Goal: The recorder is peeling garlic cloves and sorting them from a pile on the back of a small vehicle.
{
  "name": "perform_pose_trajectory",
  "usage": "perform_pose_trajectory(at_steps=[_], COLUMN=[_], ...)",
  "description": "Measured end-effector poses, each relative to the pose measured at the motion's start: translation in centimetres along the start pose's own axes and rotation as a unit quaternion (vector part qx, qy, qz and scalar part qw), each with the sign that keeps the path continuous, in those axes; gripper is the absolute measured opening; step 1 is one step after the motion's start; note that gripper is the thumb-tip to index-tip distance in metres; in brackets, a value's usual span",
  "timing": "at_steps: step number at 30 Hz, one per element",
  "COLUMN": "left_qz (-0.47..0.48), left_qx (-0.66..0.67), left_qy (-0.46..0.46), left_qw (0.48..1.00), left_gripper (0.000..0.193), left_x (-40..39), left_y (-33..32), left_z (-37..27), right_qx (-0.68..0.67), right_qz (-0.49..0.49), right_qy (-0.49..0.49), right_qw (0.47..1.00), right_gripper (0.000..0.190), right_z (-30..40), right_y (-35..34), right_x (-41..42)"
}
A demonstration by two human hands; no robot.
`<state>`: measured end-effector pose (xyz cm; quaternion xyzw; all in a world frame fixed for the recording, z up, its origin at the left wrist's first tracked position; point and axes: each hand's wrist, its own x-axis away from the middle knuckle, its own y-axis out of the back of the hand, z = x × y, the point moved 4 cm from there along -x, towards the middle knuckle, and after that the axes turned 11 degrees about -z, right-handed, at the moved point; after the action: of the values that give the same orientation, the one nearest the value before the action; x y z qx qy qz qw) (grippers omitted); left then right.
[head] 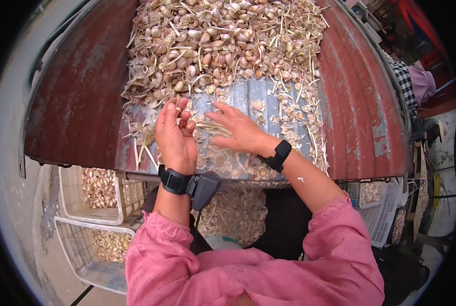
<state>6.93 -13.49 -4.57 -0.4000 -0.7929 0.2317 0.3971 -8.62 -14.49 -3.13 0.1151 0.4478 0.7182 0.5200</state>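
A big heap of garlic cloves with skins and dry stalks covers the far part of a corrugated metal sheet. My left hand, palm up with fingers curled, is just below the heap's near left edge; a bit of garlic shows at its fingertips, but whether it grips it cannot be told. To its right my right hand is spread, palm down, with fingers apart, over the sheet. Dry garlic stalks lie between the two hands. Root ends and papery skins are scattered to the right.
Red painted corrugated sides flank the sheet. Plastic crates with cloves stand below left, others below right. A pile of garlic waste lies below the near edge. A person in checked cloth is at the far right.
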Motion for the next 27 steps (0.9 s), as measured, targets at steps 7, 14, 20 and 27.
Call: perform_pose_trajectory(at_steps=[7, 14, 20, 27], left_qz=[-0.048, 0.007, 0.001, 0.018], left_qx=[0.009, -0.024, -0.045, -0.092], left_qy=[0.122, 0.180, 0.195, 0.248], left_qw=[0.991, 0.983, 0.980, 0.964], left_gripper=[0.028, 0.024, 0.023, 0.026], left_x=[-0.3, 2.0, 2.3, 4.4], left_y=[1.8, -0.9, -0.2, -0.3], left_z=[0.5, 3.2, 4.5, 6.3], right_qx=[-0.166, 0.011, 0.094, -0.412], right_qz=[0.305, -0.087, 0.038, -0.011], right_qy=[0.105, -0.216, -0.147, -0.290], right_qw=[0.932, 0.973, 0.984, 0.863], right_gripper=[0.031, 0.023, 0.031, 0.048], right_z=[5.6, -8.1, -8.5, -3.0], right_y=[0.5, 2.1, 0.1, 4.3], right_x=[7.1, -6.8, -6.7, 1.1])
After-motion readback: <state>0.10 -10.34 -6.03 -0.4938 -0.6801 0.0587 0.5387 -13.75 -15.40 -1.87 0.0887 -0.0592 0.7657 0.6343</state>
